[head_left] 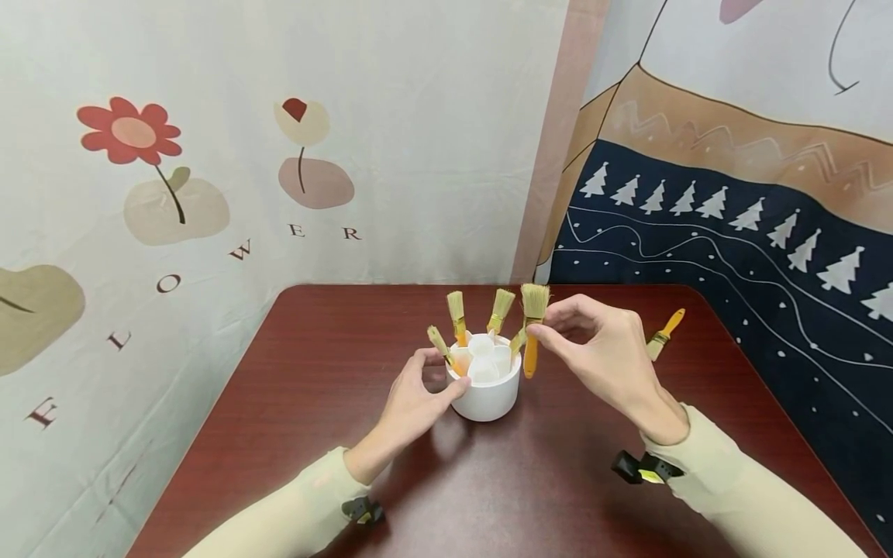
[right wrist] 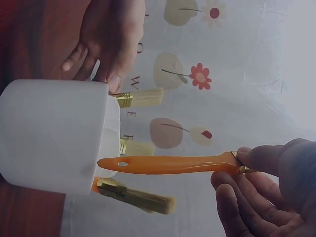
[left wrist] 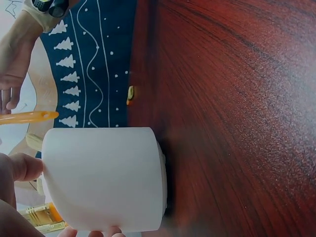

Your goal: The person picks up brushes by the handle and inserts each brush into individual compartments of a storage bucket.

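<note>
A white round holder (head_left: pixel 486 403) with a divided inside stands upright on the table. Several paintbrushes (head_left: pixel 456 310) lean in its compartments, bristles up. My left hand (head_left: pixel 410 399) grips the holder from the left, thumb at the rim and fingers round its side. Between the thumb and fingers of my right hand (head_left: pixel 614 360) is a paintbrush (right wrist: pixel 168 164), pinched near its metal band. Its bristles point up, and its orange handle hangs down beside the holder's right rim. In the right wrist view the handle's tip overlaps the rim; whether they touch I cannot tell.
Another orange-handled paintbrush (head_left: pixel 666 335) lies at the table's right edge, beyond the right forearm. The reddish-brown table (head_left: pixel 314 372) backs onto a printed cloth (head_left: pixel 432 155) with flowers and letters. A dark tree-patterned cloth (head_left: pixel 698 240) hangs along the right.
</note>
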`<control>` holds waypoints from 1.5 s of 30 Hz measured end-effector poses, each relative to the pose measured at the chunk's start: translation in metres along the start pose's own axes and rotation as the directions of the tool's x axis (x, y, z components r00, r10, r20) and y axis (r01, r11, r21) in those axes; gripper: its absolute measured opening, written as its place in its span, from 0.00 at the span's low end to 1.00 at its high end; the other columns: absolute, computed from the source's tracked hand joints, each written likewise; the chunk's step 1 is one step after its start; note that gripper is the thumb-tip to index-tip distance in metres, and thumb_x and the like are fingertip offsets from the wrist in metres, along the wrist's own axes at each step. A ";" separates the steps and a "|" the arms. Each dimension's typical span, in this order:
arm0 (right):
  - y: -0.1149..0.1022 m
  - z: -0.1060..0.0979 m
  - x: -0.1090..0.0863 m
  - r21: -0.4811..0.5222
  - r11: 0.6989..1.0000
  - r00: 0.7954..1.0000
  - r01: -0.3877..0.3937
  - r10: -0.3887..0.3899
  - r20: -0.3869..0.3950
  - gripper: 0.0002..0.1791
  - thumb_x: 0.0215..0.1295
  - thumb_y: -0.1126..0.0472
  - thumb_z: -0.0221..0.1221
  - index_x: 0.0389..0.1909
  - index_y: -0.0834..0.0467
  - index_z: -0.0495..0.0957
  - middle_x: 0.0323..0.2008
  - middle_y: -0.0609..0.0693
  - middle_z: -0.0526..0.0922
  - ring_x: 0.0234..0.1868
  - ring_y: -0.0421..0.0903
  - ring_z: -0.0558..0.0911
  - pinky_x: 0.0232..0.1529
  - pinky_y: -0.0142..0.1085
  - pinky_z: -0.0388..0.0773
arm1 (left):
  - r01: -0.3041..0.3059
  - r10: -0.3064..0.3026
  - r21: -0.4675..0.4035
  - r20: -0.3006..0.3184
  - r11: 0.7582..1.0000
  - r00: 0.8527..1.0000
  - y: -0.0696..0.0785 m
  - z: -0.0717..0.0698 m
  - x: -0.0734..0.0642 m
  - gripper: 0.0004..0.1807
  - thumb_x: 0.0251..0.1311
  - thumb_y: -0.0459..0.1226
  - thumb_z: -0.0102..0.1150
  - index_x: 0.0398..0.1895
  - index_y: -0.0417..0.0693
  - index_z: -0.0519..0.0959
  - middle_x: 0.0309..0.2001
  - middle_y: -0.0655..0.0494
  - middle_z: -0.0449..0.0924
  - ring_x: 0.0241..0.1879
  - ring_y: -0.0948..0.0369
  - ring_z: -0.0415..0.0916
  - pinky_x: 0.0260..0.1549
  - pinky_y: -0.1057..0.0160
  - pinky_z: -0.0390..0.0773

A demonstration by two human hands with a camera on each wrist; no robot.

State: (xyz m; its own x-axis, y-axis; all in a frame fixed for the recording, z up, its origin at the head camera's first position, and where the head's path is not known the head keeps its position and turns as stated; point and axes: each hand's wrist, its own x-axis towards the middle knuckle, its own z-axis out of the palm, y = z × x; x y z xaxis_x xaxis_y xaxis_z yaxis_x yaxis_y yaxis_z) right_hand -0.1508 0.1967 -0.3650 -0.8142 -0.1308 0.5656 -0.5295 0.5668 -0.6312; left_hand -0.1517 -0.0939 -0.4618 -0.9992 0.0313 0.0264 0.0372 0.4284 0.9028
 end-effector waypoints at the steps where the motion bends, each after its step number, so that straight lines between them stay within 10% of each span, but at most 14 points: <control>1: -0.001 0.000 0.000 0.004 1.000 1.000 0.003 -0.003 0.000 0.12 0.67 0.59 0.85 0.47 0.50 0.93 0.39 0.45 0.98 0.34 0.34 0.92 0.39 0.22 0.87 | -0.001 0.001 0.000 0.000 1.000 1.000 0.000 0.000 0.000 0.35 0.68 0.49 0.82 0.71 0.45 0.80 0.65 0.44 0.89 0.63 0.46 0.92 0.63 0.43 0.91; 45: -0.008 0.031 0.002 0.085 0.993 0.995 0.088 -0.091 0.032 0.15 0.66 0.65 0.84 0.50 0.51 0.94 0.43 0.45 0.99 0.41 0.40 0.96 0.47 0.24 0.90 | -0.016 0.016 0.000 0.010 1.000 1.000 0.000 -0.001 0.000 0.35 0.69 0.49 0.82 0.72 0.43 0.79 0.67 0.42 0.88 0.63 0.45 0.92 0.63 0.41 0.91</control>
State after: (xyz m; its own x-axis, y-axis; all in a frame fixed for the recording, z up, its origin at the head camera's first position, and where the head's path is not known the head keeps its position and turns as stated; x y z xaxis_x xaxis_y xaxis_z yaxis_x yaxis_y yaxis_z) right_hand -0.1551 0.1670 -0.3751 -0.7699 -0.2082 0.6033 -0.6174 0.4822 -0.6215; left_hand -0.1520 -0.0950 -0.4618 -0.9982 0.0471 0.0364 0.0531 0.4274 0.9025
